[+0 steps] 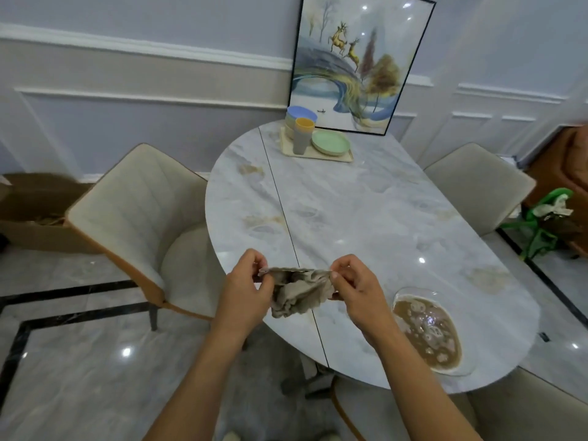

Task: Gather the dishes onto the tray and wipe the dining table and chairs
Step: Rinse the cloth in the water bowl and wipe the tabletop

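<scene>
A crumpled beige cloth hangs between my two hands above the near left edge of the marble table. My left hand pinches its left corner and my right hand pinches its right corner. At the table's far end a cream tray holds stacked bowls, a grey cup with a yellow cup inside it and green plates. A glass dish with brownish contents sits near the table's front right edge.
Beige chairs stand at the left, at the right and at the near side. A framed deer painting leans on the wall behind the tray. A cardboard box lies on the floor at left, a green object at right.
</scene>
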### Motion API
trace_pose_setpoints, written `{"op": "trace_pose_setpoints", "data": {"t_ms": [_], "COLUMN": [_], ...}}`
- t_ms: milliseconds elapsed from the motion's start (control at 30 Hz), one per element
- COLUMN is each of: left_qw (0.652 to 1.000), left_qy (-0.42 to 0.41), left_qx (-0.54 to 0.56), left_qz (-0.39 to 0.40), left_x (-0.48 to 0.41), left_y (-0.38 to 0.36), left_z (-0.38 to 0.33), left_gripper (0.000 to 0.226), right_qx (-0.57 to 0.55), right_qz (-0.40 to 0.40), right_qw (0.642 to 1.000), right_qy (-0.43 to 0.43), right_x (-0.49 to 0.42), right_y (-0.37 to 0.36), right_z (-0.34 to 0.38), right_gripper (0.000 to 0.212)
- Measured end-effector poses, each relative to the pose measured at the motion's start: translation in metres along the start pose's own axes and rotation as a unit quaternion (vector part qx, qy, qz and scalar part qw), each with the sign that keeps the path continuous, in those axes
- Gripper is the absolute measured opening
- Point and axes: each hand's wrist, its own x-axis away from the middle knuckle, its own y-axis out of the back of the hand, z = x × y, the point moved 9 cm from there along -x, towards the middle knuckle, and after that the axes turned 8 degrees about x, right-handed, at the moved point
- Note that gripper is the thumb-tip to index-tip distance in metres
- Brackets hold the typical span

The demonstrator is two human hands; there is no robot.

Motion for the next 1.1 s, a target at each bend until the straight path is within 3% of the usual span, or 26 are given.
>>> {"op": "trace_pose_setpoints", "data": {"t_ms": [100, 200, 333, 400, 567, 667, 733, 800, 867, 967, 1100], "left_qw": [0.99, 0.986, 0.998, 0.989, 0.893, 0.863, 0.875, 0.881, 0.878, 0.888, 0.977], "left_qy": [0.083, 0.106, 0.049, 0.085, 0.29, 0.29, 0.245, 0.228, 0.232, 0.231, 0.133], "left_qx": [0.115, 0.125, 0.031, 0.098, 0.321, 0.37, 0.376, 0.39, 0.404, 0.386, 0.142], "left_qz": [-0.02, -0.011, 0.033, 0.064, 0.125, 0.185, 0.182, 0.137, 0.106, 0.091, 0.085], "left_x": [-0.006, -0.012, -0.014, -0.007, 0.021, 0.03, 0.028, 0.025, 0.025, 0.023, 0.015], "left_y": [0.006, 0.005, -0.005, -0.014, -0.038, -0.046, -0.042, -0.035, -0.03, -0.024, -0.002], "left_z": [0.006, 0.01, 0.004, 0.004, 0.019, 0.021, 0.023, 0.029, 0.037, 0.052, 0.073], "left_gripper": [0.017, 0.017, 0.043, 0.046, 0.044, 0.048, 0.051, 0.042, 0.032, 0.025, 0.012], "right_qx": [-0.006, 0.052, 0.052, 0.022, -0.114, -0.14, -0.16, -0.218, -0.261, -0.243, -0.222], "right_qz": [0.04, 0.067, -0.012, -0.049, -0.035, -0.038, -0.056, -0.04, 0.031, 0.102, 0.016], "right_qw": [0.998, 0.994, 0.995, 0.998, 0.99, 0.983, 0.976, 0.958, 0.942, 0.941, 0.953], "right_qy": [0.039, 0.076, 0.08, 0.041, -0.069, -0.111, -0.138, -0.181, -0.208, -0.214, -0.207], "right_x": [0.002, 0.005, -0.001, -0.003, -0.002, -0.003, -0.002, 0.005, 0.014, 0.028, 0.028], "right_y": [-0.001, 0.001, 0.015, 0.019, 0.004, 0.001, 0.001, -0.011, -0.034, -0.059, -0.051], "right_z": [0.011, 0.024, 0.032, 0.025, 0.005, -0.005, -0.014, -0.024, -0.033, -0.052, -0.079], "right_gripper": [0.013, 0.022, 0.024, 0.028, 0.026, 0.02, 0.013, 0.025, 0.038, 0.033, 0.005]}}
